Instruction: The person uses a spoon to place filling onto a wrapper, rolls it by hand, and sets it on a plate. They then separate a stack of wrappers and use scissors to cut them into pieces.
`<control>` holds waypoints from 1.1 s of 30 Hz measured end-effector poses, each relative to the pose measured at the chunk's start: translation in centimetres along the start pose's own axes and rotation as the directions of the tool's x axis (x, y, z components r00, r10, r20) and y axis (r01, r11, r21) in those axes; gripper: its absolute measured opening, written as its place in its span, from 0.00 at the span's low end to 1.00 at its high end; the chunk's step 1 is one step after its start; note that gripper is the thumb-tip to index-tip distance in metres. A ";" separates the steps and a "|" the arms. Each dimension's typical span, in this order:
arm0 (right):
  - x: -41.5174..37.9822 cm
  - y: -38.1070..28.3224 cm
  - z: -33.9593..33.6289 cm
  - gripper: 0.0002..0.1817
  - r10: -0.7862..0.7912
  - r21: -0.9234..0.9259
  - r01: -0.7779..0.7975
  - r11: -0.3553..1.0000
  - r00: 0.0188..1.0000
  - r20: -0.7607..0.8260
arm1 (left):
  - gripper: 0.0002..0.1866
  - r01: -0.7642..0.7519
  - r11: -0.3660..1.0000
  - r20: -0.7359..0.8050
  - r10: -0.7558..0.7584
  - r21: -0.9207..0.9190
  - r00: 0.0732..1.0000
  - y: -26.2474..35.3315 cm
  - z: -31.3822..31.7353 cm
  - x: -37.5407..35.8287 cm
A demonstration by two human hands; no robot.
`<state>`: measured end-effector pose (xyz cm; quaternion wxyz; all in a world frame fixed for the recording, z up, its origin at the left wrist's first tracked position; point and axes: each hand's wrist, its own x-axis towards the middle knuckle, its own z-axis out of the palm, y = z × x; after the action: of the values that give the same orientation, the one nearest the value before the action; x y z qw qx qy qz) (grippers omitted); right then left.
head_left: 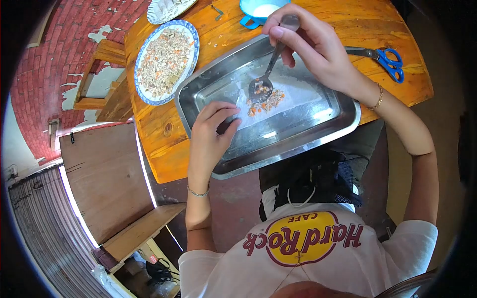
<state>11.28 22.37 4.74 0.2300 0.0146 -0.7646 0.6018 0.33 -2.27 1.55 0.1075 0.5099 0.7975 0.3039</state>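
- Wooden table (161, 141) is supporting a metal tray (248, 165).
- Right hand (318, 49) is pinching a spoon (261, 89) at filling (271, 102) on a white sheet (304, 98) inside.
- Left hand (211, 130) is resting at the sheet's edge, grip unclear.

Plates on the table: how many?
2. A blue-rimmed plate of mix, picture-left of the tray; a white plate above it, cut off by the top edge. Others may be out of frame.

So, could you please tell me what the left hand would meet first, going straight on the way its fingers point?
Probably the chopped, orange-flecked filling on the thin white wrapper, whose edge the left hand seems to touch, though depth is hard to judge.
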 end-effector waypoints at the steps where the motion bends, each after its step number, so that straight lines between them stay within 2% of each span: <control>1: 0.2 -0.1 0.2 0.07 -0.013 0.024 0.014 1.000 1.000 -0.027 | 0.12 0.003 1.000 0.000 -0.003 -0.001 1.000 0.0 0.0 0.0; 4: 0.6 -0.2 0.8 0.07 -0.086 0.062 0.093 0.994 0.990 -0.109 | 0.12 0.007 1.000 0.007 -0.007 -0.010 1.000 -0.1 0.0 0.0; 7: 0.3 0.1 2.0 0.07 -0.122 0.058 0.124 0.991 0.992 -0.041 | 0.12 -0.006 1.000 0.005 0.006 0.025 1.000 -0.2 0.0 0.0; 10: 0.4 0.7 2.5 0.09 -0.141 -0.051 0.140 0.989 0.990 -0.018 | 0.12 0.028 1.000 0.017 -0.028 -0.014 0.999 0.1 0.0 0.0; 11: 0.3 0.2 2.1 0.07 -0.050 -0.003 0.050 0.999 0.999 -0.018 | 0.12 0.016 1.000 0.011 -0.016 -0.011 1.000 0.0 0.0 0.0; 14: 1.2 -1.0 0.8 0.07 -0.051 0.064 0.056 0.996 0.996 -0.071 | 0.12 -0.007 1.000 -0.002 0.007 -0.004 1.000 -0.2 0.0 0.0; 15: 1.6 -1.5 0.5 0.07 0.050 0.127 -0.037 0.991 0.994 -0.101 | 0.12 -0.010 1.000 -0.001 0.010 -0.007 1.000 -0.2 0.0 0.0; 22: 1.3 0.2 0.0 0.10 0.228 0.044 -0.225 0.973 0.971 -0.075 | 0.12 -0.029 1.000 -0.005 0.029 -0.005 1.000 -0.2 0.0 0.0; 26: 1.5 -0.4 -0.3 0.11 0.194 0.010 -0.194 0.981 0.976 -0.100 | 0.12 -0.028 1.000 -0.006 0.028 -0.010 1.000 -0.4 0.0 0.0; 29: 4.0 0.0 -0.7 0.12 0.005 0.262 0.034 0.964 0.989 -0.149 | 0.11 -0.010 0.999 -0.008 0.010 -0.045 1.000 -0.3 0.0 0.0; 31: 7.9 0.5 0.5 0.13 -0.137 0.429 0.218 0.876 0.968 -0.210 | 0.11 0.029 0.995 0.013 -0.028 -0.093 1.000 0.3 -0.2 0.1; 33: 12.3 1.8 2.8 0.12 -0.138 0.422 0.199 0.884 0.976 -0.171 | 0.13 0.047 0.994 0.024 -0.045 -0.099 0.999 0.5 -0.3 0.2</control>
<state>-1.22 23.40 7.14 0.3239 0.0911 -0.5885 0.7351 0.45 -2.04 2.08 0.1486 0.4886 0.7917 0.3351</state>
